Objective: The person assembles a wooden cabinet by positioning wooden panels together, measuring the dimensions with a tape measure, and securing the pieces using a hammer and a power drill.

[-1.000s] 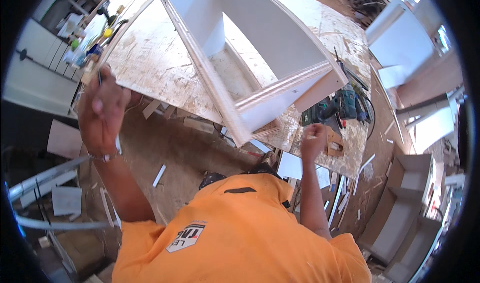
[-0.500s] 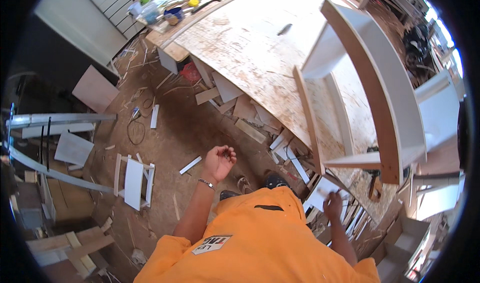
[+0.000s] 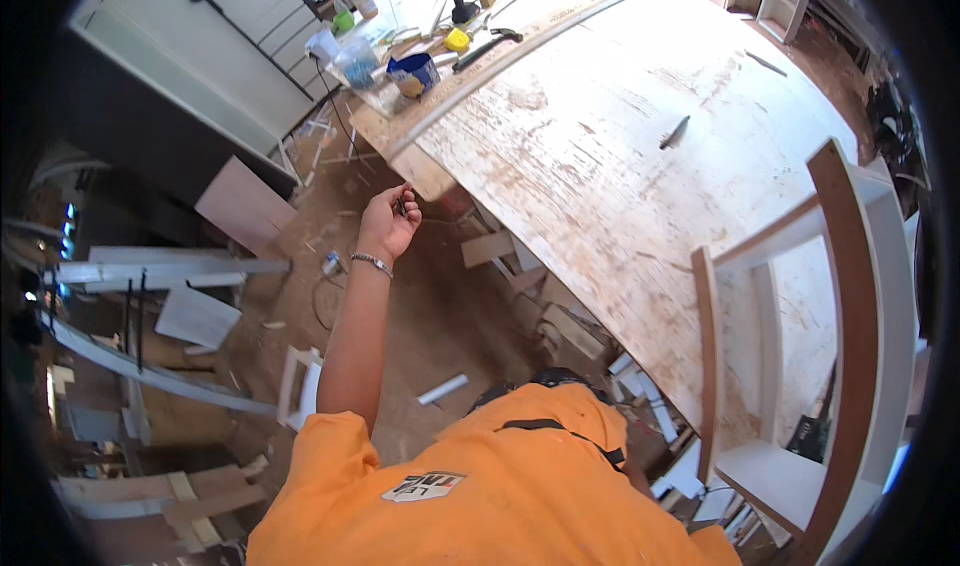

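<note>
While its fingers [image 3: 409, 198] curl, the left hand [image 3: 386, 228] hovers.

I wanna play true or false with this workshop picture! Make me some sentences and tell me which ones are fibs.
1. The person's shirt is orange. True.
2. The person's left hand is stretched out flat. False: its fingers are curled, around what looks like a small dark thing.
3. A hammer lies near a blue tub. True.
4. The bracelet is on the right wrist. False: it is on the left wrist.
5. The wooden frame is at the left of the picture. False: it is at the right.
6. The person's right hand cannot be seen. True.
</note>
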The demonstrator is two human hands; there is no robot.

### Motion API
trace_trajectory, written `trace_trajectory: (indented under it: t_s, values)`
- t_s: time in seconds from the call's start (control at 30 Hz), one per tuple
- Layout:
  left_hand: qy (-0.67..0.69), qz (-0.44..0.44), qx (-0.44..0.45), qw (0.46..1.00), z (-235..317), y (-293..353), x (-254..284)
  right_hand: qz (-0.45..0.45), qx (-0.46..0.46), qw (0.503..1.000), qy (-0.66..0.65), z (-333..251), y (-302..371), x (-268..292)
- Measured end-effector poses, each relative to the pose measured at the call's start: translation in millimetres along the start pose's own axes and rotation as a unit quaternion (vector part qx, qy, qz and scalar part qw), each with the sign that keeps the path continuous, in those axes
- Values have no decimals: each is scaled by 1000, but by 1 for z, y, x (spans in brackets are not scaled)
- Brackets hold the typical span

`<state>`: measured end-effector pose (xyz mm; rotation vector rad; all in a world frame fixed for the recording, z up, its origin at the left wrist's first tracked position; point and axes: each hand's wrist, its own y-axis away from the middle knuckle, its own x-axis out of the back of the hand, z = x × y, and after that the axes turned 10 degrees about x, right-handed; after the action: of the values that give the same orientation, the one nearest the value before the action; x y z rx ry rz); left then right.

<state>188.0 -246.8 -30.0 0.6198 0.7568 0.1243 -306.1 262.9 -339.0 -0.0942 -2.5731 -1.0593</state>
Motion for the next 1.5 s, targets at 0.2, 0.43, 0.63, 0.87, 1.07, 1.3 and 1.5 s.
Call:
trace_trajectory:
  t_s: [0.2,0.43,0.63,0.87,1.07,1.3,1.5]
  values:
    - [-127,43,-61,989,144,-139,-44,67,-32,997,-13,-79,-65,-23]
    - [-419,-30,-43,907,375,-384,-27,107,-232,965,-60,-92,-16,-67]
    - [-869,158,-312,349,342,-492,-120,191,-319,928,2,-155,88,-159]
    - [-607,-84,-464,640,32,-299,-210,365,-226,727,-536,-162,28,-162]
    - [-469,-382,-395,692,-158,-46,-319,357,-118,820,-430,-167,66,-40]
    - [-328,-410,-594,609,-264,162,-412,678,66,624,-384,-2,214,170]
    - [-343,-399,-650,548,-378,301,-433,735,165,646,-121,1,205,361]
